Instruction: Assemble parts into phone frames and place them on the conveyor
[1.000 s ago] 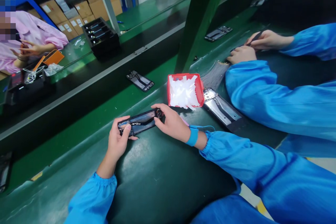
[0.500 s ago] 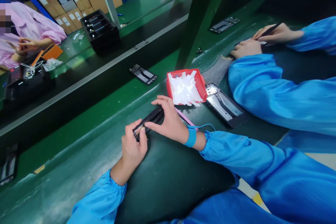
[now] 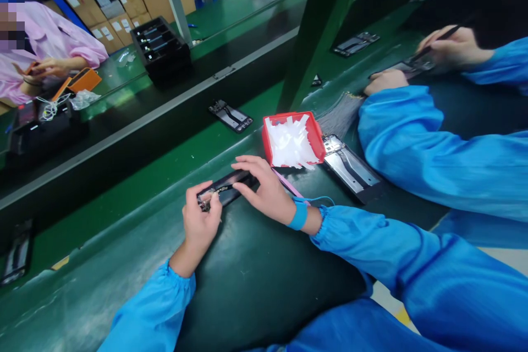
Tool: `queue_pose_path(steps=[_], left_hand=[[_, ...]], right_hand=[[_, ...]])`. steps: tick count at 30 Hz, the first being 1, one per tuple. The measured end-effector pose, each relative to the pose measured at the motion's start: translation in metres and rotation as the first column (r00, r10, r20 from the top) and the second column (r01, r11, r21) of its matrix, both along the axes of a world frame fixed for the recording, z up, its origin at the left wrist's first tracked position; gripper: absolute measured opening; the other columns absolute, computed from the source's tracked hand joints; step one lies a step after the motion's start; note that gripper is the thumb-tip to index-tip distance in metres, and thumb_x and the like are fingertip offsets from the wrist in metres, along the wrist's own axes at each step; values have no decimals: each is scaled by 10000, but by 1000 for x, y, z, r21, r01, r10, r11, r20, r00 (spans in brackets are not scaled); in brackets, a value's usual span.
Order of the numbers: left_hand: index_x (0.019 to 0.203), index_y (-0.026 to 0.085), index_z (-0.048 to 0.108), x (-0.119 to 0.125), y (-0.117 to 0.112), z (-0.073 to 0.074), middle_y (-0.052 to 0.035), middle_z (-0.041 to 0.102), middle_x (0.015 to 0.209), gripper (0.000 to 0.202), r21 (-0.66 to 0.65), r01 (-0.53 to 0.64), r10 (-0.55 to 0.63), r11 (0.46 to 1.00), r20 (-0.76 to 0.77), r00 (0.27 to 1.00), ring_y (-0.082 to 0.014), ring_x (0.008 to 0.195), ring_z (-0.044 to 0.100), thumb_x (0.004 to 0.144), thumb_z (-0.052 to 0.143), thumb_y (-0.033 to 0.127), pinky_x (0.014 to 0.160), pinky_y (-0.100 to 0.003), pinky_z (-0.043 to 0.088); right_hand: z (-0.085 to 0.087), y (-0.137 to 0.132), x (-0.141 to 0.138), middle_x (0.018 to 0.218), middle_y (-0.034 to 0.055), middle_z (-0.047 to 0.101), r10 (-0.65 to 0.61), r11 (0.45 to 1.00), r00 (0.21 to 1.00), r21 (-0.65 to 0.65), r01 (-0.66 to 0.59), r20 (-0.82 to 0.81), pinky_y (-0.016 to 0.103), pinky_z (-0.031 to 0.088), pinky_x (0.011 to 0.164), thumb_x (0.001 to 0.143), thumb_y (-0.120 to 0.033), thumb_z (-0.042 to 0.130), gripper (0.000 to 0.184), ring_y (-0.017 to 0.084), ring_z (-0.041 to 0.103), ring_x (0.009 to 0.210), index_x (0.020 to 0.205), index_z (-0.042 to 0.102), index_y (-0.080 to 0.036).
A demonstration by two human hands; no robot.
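Judging by its fitted yet uncovered flex cable (image 3: 224, 188), the opened smartphone (image 3: 229, 180) seems part-finished, being clamped over the counter (image 3: 247, 269) by the left hand (image 3: 201, 220), while any grip by the right hand (image 3: 267, 191) at its other end cannot be confirmed.

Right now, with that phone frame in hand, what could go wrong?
Judging from this view:
1. The left hand grips the phone frame at an end with exposed parts, so thumb pressure might smudge or damage something.
2. White strips stick out over the rim of the red tray; the right hand, close by, could knock some out.
3. The cord by the blue wrist band might snag if that arm moves.
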State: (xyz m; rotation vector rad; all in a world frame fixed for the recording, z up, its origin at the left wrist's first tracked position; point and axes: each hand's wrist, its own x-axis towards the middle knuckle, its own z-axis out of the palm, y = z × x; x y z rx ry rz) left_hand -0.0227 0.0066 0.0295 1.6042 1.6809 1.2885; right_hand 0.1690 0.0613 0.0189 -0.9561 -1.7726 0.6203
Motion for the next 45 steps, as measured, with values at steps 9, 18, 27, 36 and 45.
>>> queue_pose_path(steps=[9, 18, 27, 36, 45], left_hand=[[1067, 178, 651, -17, 17, 10, 68, 591, 675, 313, -155, -76, 107, 985, 199, 974, -59, 293, 455, 814, 744, 337, 246, -171, 344], [1331, 220, 565, -13, 18, 2, -53, 691, 1011, 613, -291, 192, 26, 937, 608, 794, -148, 640, 666, 859, 703, 587, 391, -216, 526], [1225, 195, 620, 4, 6, -4, -74, 736, 1181, 464, -202, 166, -45, 965, 498, 866, -211, 1054, 702, 838, 801, 377, 967, -329, 547], [1202, 203, 603, 24, -11, 4, -64, 720, 1124, 360, -191, 284, -178, 940, 433, 884, -211, 1006, 690, 917, 729, 383, 922, -338, 548], [1195, 194, 623, 20, -11, 0, -53, 738, 1081, 366, -152, 217, -116, 964, 493, 862, -201, 977, 693, 885, 741, 348, 898, -324, 547]], right_hand=[[-7, 5, 3, 1159, 103, 623, 71, 993, 997, -96, -68, 37, 432, 584, 930, 924, -96, 555, 349, 245, 644, 1051, 1251, 616, -202], [-8, 2, 6, 1083, 89, 675, 164, 973, 977, -186, -138, 134, 449, 581, 921, 1023, -188, 519, 217, 252, 675, 1015, 1190, 656, -204], [-2, -21, 0, 1010, 63, 669, 344, 835, 932, -419, -358, -112, 308, 587, 655, 957, -370, 688, 273, 209, 678, 878, 1139, 547, -222], [2, -18, 2, 995, 35, 638, 350, 797, 900, -423, -431, -258, 358, 582, 822, 1055, -483, 561, 281, 210, 638, 914, 1142, 528, -218], [9, -16, 4, 1465, 118, 551, 468, 702, 798, -389, -596, -380, 466, 434, 1196, 1053, -346, 528, 448, 264, 540, 1367, 1471, 414, -232]])
